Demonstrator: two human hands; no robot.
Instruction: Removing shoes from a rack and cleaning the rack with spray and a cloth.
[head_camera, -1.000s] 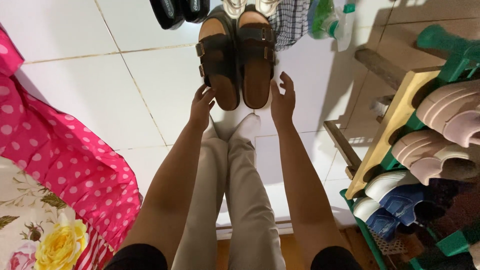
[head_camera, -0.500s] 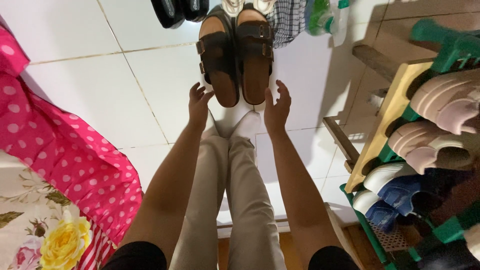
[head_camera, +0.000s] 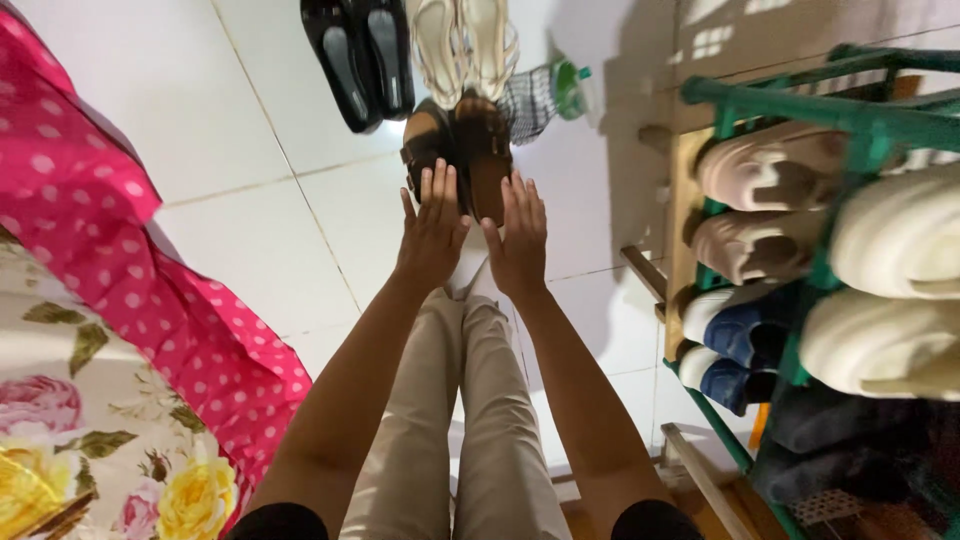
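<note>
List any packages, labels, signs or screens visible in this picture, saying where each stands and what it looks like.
Plastic bottle: on the white floor past the brown sandals, beside a checked cloth; clear and green with a green cap; too small to show a label.
No signs or screens in view.

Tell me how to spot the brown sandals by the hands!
Find the white tiled floor left of the green shoe rack. The brown strapped sandals lie just beyond both hands, nearer than the glossy black shoes and cream strappy sandals; only they are brown.
</note>
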